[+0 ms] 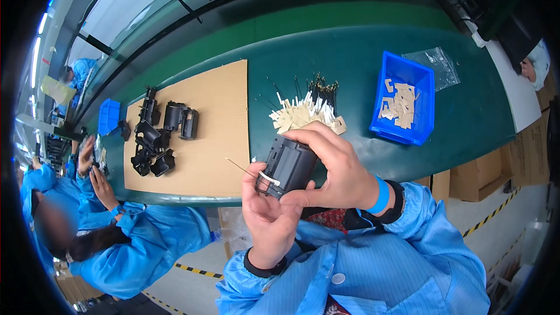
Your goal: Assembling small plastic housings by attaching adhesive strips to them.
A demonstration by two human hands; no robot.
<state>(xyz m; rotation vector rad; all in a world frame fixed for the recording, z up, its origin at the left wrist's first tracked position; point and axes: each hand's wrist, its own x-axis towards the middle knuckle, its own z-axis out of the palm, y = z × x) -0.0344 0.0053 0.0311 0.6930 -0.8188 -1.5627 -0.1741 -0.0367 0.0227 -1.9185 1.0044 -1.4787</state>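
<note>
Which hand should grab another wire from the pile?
Probably the right hand: it is nearer the pile of thin black wires with white tabs, while the left hand cradles the black plastic housing from beneath.

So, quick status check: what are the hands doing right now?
Both hands gripping the black plastic housing over the table edge: left hand beneath, right hand on top. Thin wire sticking out its left side. Nothing blocking.

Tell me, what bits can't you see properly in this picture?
- Black part, head view: its underside is hidden by the left hand and right hand.
- Thin wire: too fine to see where it ends.
- Blue bin: pieces inside too small to identify.
- Black parts on cardboard: shapes unclear.
</note>
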